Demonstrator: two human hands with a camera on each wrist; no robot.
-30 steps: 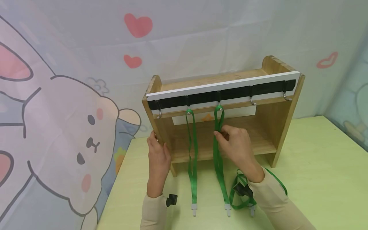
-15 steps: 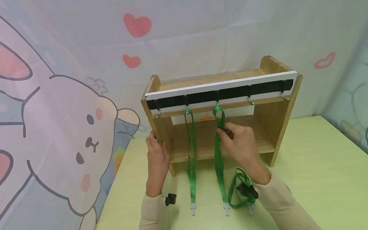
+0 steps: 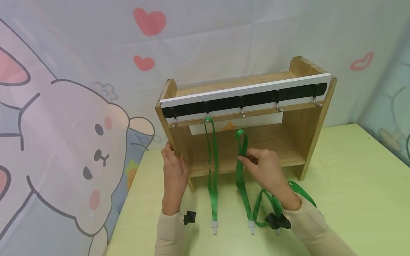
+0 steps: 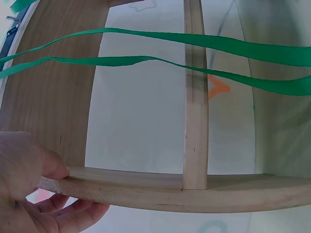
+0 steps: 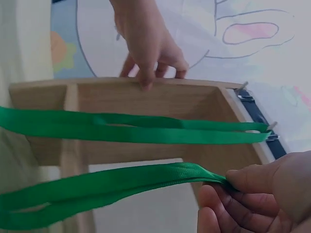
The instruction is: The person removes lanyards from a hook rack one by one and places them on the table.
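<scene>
My right hand pinches a green lanyard between thumb and fingers; its top loop stands below the middle hook, apart from it, and its clip hangs low. Another green lanyard hangs from the second hook from the left. With thumb and fingers on either side, my left hand grips the left side panel of the wooden shelf, as the left wrist view also shows at the panel. The right wrist view shows the pinched lanyard narrowing at my fingertips.
A third green lanyard lies loosely looped on the pale yellow table, partly under my right wrist. Hooks at the far left and right of the shelf's black strip carry nothing. A printed cloth hangs behind.
The pinched lanyard has come off the middle hook, and my right hand has moved down with it. My left hand keeps its grip on the panel. The head view has tilted slightly.
</scene>
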